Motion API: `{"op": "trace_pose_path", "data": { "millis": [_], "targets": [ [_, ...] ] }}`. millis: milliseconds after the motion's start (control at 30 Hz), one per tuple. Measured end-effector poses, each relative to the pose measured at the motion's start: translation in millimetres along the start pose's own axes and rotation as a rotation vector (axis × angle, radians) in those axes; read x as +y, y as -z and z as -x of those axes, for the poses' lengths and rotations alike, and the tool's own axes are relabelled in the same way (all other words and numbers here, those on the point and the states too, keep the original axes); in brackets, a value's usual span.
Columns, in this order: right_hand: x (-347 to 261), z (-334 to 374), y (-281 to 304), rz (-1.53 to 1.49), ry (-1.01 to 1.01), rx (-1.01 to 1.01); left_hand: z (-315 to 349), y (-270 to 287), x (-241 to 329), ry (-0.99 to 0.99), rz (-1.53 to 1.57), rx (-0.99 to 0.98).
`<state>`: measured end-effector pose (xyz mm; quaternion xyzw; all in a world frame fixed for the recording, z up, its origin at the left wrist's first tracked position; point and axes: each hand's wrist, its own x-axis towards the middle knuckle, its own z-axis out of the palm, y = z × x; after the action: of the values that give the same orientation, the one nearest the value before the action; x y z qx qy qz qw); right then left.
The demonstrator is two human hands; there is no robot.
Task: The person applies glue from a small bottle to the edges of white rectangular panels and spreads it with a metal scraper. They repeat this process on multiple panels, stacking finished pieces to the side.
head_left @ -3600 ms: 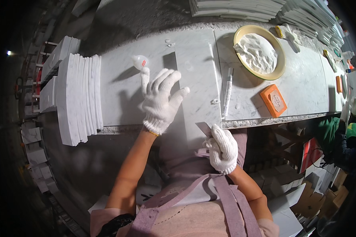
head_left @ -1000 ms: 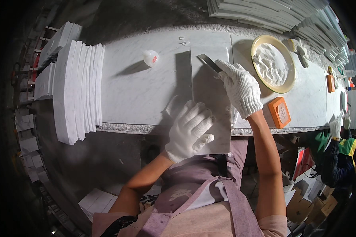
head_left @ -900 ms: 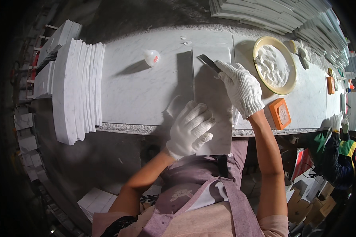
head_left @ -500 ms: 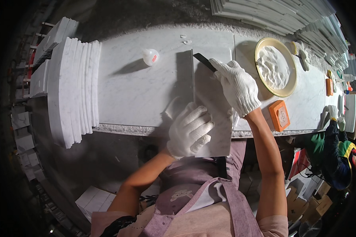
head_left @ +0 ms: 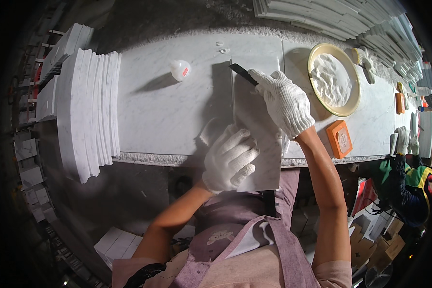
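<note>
A long pale grey marble slab (head_left: 258, 163) lies before me on the marble-topped table (head_left: 151, 120), its near end jutting past the front edge. My left hand (head_left: 230, 161), in a white knitted glove, rests over its near left side with the fingers apart. My right hand (head_left: 287, 103), gloved alike, is closed round a thin black flat-bladed tool (head_left: 243, 73). The blade slants to the far left, its tip at the slab's far left corner; the part inside the glove is hidden.
Beyond my right hand stands a cream bowl (head_left: 354, 103) of white paste. An orange box (head_left: 339, 139) lies nearer. A small white squeeze bottle (head_left: 180, 70) stands far left. Stacked slabs (head_left: 89, 113) line the left. At right, a co-worker's gloved hands (head_left: 404, 140) are over the table.
The black blade and my right hand have shifted slightly left. My left hand stays on the slab. At the right, the co-worker's hands have moved a little.
</note>
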<state>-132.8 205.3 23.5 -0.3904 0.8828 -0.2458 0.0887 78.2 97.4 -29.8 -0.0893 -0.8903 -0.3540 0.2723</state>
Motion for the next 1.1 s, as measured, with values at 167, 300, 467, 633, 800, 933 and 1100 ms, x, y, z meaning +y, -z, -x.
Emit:
{"op": "trace_pose_path", "data": {
  "millis": [167, 300, 467, 633, 800, 933, 1100],
  "targets": [
    [-1.0, -3.3, -4.1, 0.02, 0.002, 0.013, 0.4, 0.1, 1.5, 0.009, -0.024, -0.006],
    [-1.2, -2.3, -1.9, 0.051, 0.039, -0.022, 0.6, -0.7, 1.6, 0.023, -0.017, -0.008],
    [-1.9, -1.2, 3.4, 0.074, 0.019, -0.121, 0.2, -0.3, 1.1, 0.018, -0.015, -0.01],
    [-7.7, 5.6, 5.7, 0.02, 0.043, -0.091, 0.2, 0.8, 1.8, 0.025, -0.02, -0.02],
    [3.2, -0.2, 15.1, -0.043, 0.104, -0.206, 0.6, 1.1, 2.5, 0.033, -0.027, -0.028],
    [11.7, -21.6, 5.9, -0.176, 0.057, -0.081, 0.4, 0.9, 2.3, 0.024, -0.025, -0.006],
    [13.1, -13.9, 5.8, 0.004, 0.197, -0.191, 1.0, 0.3, 1.8, 0.028, -0.016, -0.023]
  ]
}}
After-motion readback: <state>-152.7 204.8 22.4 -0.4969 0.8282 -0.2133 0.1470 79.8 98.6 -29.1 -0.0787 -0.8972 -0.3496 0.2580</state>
